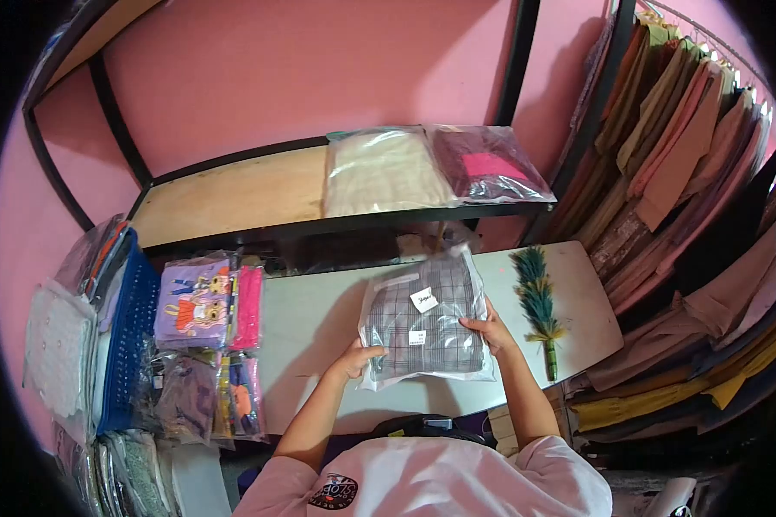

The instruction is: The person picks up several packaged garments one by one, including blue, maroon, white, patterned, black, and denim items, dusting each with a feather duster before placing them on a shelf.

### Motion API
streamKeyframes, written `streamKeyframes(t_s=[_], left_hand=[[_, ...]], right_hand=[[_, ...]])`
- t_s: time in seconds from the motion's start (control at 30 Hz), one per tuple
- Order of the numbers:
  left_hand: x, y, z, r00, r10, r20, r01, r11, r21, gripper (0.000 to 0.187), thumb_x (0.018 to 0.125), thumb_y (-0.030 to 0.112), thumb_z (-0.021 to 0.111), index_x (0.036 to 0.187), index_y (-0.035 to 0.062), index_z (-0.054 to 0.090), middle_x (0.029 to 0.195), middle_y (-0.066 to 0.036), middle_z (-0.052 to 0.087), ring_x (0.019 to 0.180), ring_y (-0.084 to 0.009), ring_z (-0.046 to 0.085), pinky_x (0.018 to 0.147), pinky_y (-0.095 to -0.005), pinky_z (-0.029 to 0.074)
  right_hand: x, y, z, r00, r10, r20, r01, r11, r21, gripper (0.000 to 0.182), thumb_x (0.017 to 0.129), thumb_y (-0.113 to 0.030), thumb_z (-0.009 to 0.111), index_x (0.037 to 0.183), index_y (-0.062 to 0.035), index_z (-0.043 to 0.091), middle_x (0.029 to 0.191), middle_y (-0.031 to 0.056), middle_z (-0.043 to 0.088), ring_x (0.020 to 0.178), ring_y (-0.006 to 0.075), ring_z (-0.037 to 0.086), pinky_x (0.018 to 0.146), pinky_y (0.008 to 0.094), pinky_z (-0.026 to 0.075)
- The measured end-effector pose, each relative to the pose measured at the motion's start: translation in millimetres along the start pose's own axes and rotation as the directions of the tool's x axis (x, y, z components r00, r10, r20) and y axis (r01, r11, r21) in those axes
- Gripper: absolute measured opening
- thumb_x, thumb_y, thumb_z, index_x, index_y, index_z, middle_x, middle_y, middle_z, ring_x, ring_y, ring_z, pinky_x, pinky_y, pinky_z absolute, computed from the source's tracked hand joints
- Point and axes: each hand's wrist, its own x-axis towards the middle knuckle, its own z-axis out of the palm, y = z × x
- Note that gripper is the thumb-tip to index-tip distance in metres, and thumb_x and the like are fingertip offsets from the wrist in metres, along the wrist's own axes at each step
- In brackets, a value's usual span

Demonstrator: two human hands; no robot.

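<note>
A folded grey plaid garment in a clear plastic bag [435, 332] is held up over the white table in front of me. Two small white labels show on its front. My left hand [353, 358] grips the bag's lower left edge, thumb on the front. On the opposite edge, my right hand [489, 329] pinches the bag, also with the thumb in front and the other fingers partly hidden behind.
Right of the bag, a green feathery duster [539, 302] lies on the table [310, 314]. Bagged garments [197, 302] are stacked at left beside a blue basket [129, 336]. A shelf [233, 194] behind bears two bagged garments. Hanging clothes [672, 129] line the right side.
</note>
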Motion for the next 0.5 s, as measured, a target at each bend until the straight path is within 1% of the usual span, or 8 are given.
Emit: streamKeyframes(t_s=[0.17, 0.23, 0.3, 0.33, 0.37, 0.4, 0.47, 0.5], left_hand=[[47, -66, 17, 0.994, -0.091, -0.066, 0.084, 0.991, -0.108, 0.053, 0.073, 0.005, 0.062, 0.121, 0.0041, 0.038, 0.108, -0.009, 0.052, 0.099, -0.0197, 0.051, 0.086, -0.0329, 0.043], [65, -108, 10, 0.978, 0.048, -0.205, -0.029, 0.995, 0.094, 0.052, 0.075, 0.01, 0.063, 0.12, 0.0029, 0.037, 0.109, -0.008, 0.05, 0.102, -0.0194, 0.049, 0.089, -0.0317, 0.038], [59, -92, 34, 0.965, -0.003, -0.262, 0.032, 0.994, 0.106, 0.061, 0.07, 0.013, 0.07, 0.119, 0.0022, 0.036, 0.109, -0.007, 0.049, 0.105, -0.0188, 0.046, 0.092, -0.0305, 0.035], [56, -88, 46, 0.948, 0.155, -0.277, -0.077, 0.959, 0.272, 0.068, 0.065, 0.012, 0.074, 0.12, 0.0019, 0.035, 0.11, -0.007, 0.049, 0.105, -0.0187, 0.045, 0.091, -0.0306, 0.035], [54, -92, 54, 0.914, 0.308, -0.264, -0.173, 0.885, 0.432, 0.076, 0.059, 0.01, 0.078, 0.12, 0.0017, 0.034, 0.111, -0.007, 0.048, 0.105, -0.0186, 0.045, 0.091, -0.0307, 0.036], [65, -110, 44, 0.919, 0.288, -0.269, -0.16, 0.897, 0.412, 0.086, 0.05, 0.008, 0.082, 0.121, 0.0018, 0.033, 0.111, -0.008, 0.047, 0.104, -0.0185, 0.045, 0.09, -0.0311, 0.037], [55, -112, 53, 0.9, 0.339, -0.273, -0.205, 0.884, 0.421, 0.083, 0.05, 0.009, 0.082, 0.117, 0.0017, 0.034, 0.11, -0.009, 0.048, 0.104, -0.0194, 0.045, 0.09, -0.0318, 0.036], [52, -111, 58, 0.876, 0.401, -0.268, -0.261, 0.861, 0.437, 0.081, 0.049, 0.01, 0.082, 0.114, 0.0015, 0.036, 0.108, -0.01, 0.049, 0.103, -0.0204, 0.045, 0.09, -0.0326, 0.036]], right_hand=[[4, 59, -83, 0.988, 0.071, -0.137, -0.096, 0.977, -0.189, 0.079, 0.063, -0.006, 0.074, 0.127, -0.0006, 0.028, 0.107, 0.0111, 0.053, 0.099, 0.0188, 0.052, 0.086, 0.0301, 0.042], [-8, 110, -115, 0.974, 0.054, -0.221, -0.169, 0.823, -0.542, 0.093, 0.054, -0.014, 0.081, 0.126, 0.0035, 0.025, 0.105, 0.0139, 0.053, 0.094, 0.0191, 0.053, 0.082, 0.0291, 0.044], [-21, 126, -125, 0.986, 0.02, -0.166, -0.096, 0.882, -0.462, 0.1, 0.047, -0.016, 0.084, 0.125, 0.0048, 0.025, 0.102, 0.0145, 0.054, 0.09, 0.0187, 0.054, 0.078, 0.0271, 0.045], [-15, 164, -154, 0.981, -0.19, -0.043, 0.132, 0.809, -0.573, 0.096, 0.049, -0.012, 0.082, 0.125, 0.0038, 0.026, 0.1, 0.0153, 0.054, 0.087, 0.0185, 0.055, 0.072, 0.0259, 0.046], [-22, 163, -155, 0.984, -0.171, -0.049, 0.113, 0.814, -0.57, 0.096, 0.049, -0.012, 0.082, 0.125, 0.0038, 0.026, 0.1, 0.0153, 0.054, 0.087, 0.0185, 0.055, 0.072, 0.0259, 0.046], [-27, 152, -153, 0.99, -0.112, -0.09, 0.05, 0.855, -0.516, 0.094, 0.051, -0.011, 0.081, 0.125, 0.0018, 0.026, 0.1, 0.0149, 0.054, 0.086, 0.0188, 0.055, 0.071, 0.0268, 0.046], [-43, 104, -137, 0.979, 0.058, -0.193, -0.144, 0.874, -0.464, 0.088, 0.056, 0.004, 0.075, 0.127, -0.002, 0.025, 0.093, 0.0084, 0.053, 0.082, 0.0161, 0.053, 0.074, 0.0276, 0.045], [-46, 109, -147, 0.979, 0.067, -0.192, -0.151, 0.872, -0.465, 0.088, 0.056, 0.004, 0.075, 0.127, -0.002, 0.025, 0.093, 0.0084, 0.053, 0.082, 0.0161, 0.053, 0.074, 0.0276, 0.045]])
